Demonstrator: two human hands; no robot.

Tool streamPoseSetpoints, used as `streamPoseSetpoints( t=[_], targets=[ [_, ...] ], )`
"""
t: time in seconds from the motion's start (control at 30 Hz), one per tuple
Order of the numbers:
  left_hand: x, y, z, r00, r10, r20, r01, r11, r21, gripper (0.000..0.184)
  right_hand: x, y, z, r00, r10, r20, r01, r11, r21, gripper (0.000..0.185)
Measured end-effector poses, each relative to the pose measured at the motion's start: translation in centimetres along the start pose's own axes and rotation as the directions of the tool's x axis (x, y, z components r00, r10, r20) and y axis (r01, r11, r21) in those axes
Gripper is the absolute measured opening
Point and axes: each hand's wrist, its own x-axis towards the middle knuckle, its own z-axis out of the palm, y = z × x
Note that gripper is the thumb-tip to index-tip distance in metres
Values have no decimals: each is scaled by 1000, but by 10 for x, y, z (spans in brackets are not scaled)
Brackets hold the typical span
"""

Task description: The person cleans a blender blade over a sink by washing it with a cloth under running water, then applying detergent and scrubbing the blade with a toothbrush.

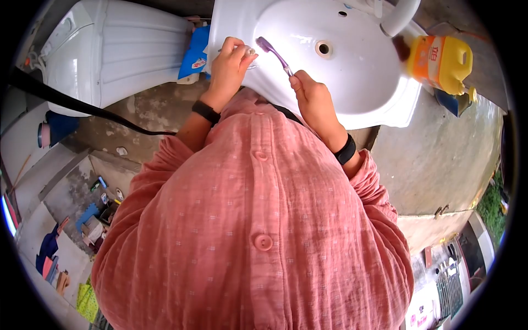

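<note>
My right hand (pixel 313 99) is closed round the handle of a purple toothbrush (pixel 278 58). The bristle end points up and left, over the near left rim of the white sink (pixel 235 22). To the left of the brush head, my left hand (pixel 228 66) is closed, with a small shiny thing (pixel 250 51) pinched at its fingertips. Its kind is too small to make out, and the fingers partly hide it. A short gap lies between the brush head and this shiny thing.
A yellow jug (pixel 440 63) lies at the sink's right edge, near a white tap (pixel 400 19). Left of the sink stand a blue packet (pixel 193 52) and a white washing machine (pixel 118 47). A black strap (pixel 110 113) crosses at left.
</note>
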Motion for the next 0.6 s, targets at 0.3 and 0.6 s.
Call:
streamPoseSetpoints(
  t=[0.3,0.6],
  targets=[
    [3,5,0,991,16,131,-26,997,75,14,-8,-5,-1,987,-161,27,159,907,-390,18],
    [20,38,-20,989,113,-94,-128,975,-180,15,-2,-8,-39,947,154,282,-313,638,704,31]
  ],
)
